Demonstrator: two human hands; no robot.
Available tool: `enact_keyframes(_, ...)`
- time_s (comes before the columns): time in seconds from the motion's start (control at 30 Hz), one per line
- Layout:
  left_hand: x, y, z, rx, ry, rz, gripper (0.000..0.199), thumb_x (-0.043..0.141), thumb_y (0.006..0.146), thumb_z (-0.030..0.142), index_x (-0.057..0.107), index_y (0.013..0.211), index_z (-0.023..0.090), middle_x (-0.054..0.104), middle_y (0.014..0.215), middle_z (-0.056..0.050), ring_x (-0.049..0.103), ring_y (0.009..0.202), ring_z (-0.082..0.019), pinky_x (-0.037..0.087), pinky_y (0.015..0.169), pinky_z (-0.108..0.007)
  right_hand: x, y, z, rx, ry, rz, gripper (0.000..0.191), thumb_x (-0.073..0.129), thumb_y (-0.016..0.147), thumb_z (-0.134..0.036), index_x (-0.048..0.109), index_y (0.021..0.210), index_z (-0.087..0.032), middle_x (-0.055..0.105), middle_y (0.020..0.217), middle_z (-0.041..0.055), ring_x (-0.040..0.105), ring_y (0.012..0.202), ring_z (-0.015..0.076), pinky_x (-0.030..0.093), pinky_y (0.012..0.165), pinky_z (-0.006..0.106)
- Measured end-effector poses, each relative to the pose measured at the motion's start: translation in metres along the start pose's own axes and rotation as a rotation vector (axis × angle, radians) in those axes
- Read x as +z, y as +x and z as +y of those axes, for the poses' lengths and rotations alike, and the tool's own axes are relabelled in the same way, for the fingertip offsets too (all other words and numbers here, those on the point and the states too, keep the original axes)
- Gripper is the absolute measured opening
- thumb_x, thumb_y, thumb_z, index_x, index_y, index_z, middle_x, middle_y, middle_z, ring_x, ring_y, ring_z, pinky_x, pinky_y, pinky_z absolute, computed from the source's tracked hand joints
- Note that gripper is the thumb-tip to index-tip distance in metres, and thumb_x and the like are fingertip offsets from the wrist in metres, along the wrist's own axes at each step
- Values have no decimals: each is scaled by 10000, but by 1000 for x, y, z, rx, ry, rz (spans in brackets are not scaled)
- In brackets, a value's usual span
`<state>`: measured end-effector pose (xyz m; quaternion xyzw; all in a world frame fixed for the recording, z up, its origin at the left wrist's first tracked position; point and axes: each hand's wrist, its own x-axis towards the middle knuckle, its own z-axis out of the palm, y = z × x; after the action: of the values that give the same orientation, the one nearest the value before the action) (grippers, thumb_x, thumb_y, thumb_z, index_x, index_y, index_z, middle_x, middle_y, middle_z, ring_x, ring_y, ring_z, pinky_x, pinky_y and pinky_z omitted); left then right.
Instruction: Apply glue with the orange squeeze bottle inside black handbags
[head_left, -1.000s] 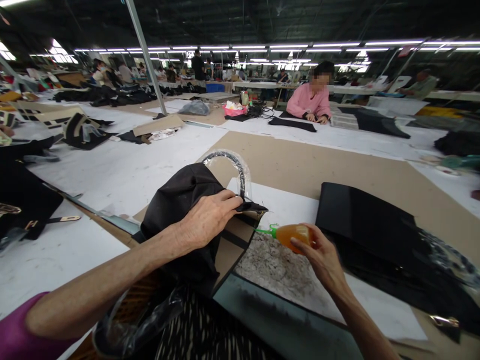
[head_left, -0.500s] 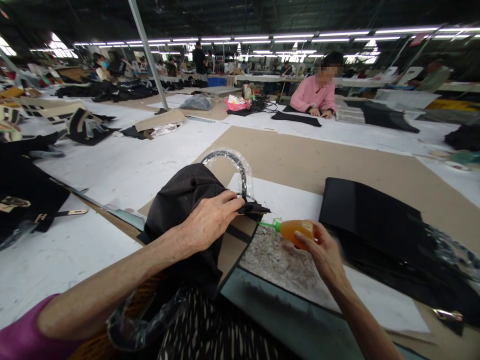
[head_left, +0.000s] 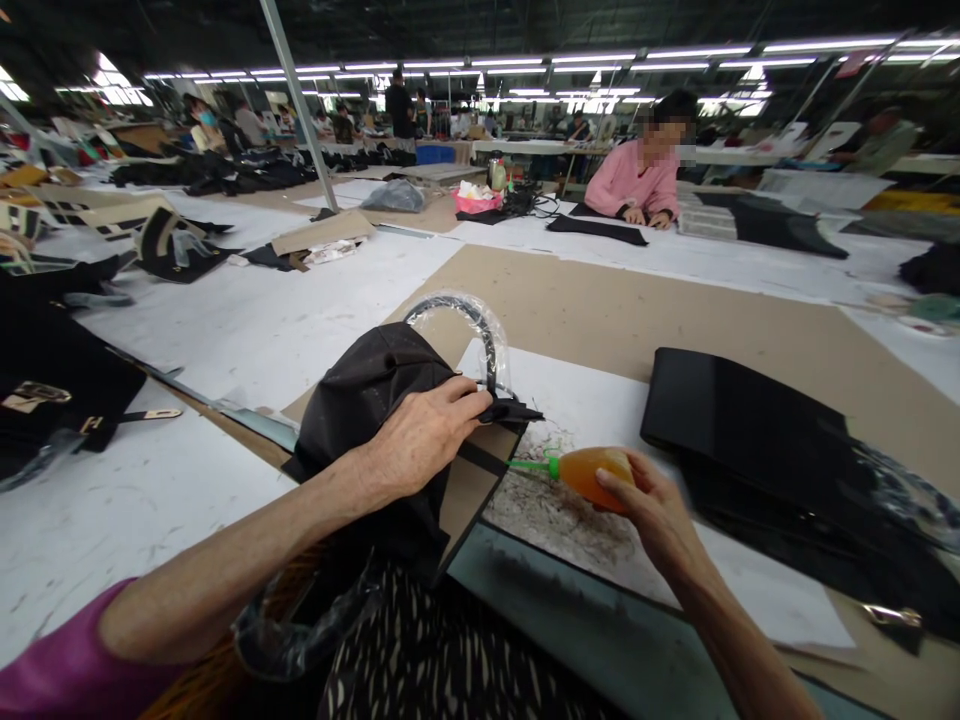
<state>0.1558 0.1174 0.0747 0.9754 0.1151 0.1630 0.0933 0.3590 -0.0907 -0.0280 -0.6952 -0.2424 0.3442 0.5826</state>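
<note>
A black fabric bag (head_left: 360,385) with a plastic-wrapped handle (head_left: 487,335) rests at the table edge in front of me. My left hand (head_left: 431,435) is closed on its upper edge, thumb side hidden from view. Below those fingers a beige panel with a black strip (head_left: 480,465) is exposed. My right hand (head_left: 649,495) grips an orange squeeze bottle (head_left: 592,475) with a green nozzle. The nozzle tip points left and lies at the right edge of the beige panel; whether it touches cannot be made out.
Folded black bag pieces (head_left: 742,420) lie to the right on brown and white paper. A stained white sheet (head_left: 570,515) is under the bottle. Black pieces with gold hardware (head_left: 60,380) lie at left. Across the table sits a person in pink (head_left: 637,185), near a pink basket (head_left: 478,203).
The bottle has come down slightly along the panel's edge, its nozzle now lower. My left hand keeps its hold on the bag. The whole view has shifted a little.
</note>
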Motion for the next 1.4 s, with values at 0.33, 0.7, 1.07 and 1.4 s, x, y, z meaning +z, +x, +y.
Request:
enact_keyframes(0.33,1,-3,1,1,1,-1,187,417,880,170,580,971,160,609,1028,-77,620,888,-170,530,783,-307,2,-7,1,38,48,-55,399,698,728,-446,593,1008,-180,637,934,73,599,874,289,514,678,346)
enact_keyframes(0.7,5,-7,0,21,24,49,194,411,889,186,589,960,155,612,1015,-80,627,873,-168,535,767,-302,8,-19,-4,93,92,-116,380,686,740,-431,587,1010,-182,633,928,67,593,846,262,508,648,311)
enact_keyframes(1.07,6,-7,0,5,6,36,189,424,880,168,590,970,159,610,1009,-72,621,913,-169,528,805,-310,17,-38,-17,116,84,-214,401,694,734,-434,580,1027,-184,615,892,55,568,761,219,489,570,272)
enact_keyframes(1.4,7,-7,0,4,-5,23,192,425,885,174,584,992,153,604,1017,-78,616,924,-179,529,802,-323,27,-58,-29,136,103,-217,418,713,689,-446,588,999,-196,628,852,48,580,707,225,469,535,275)
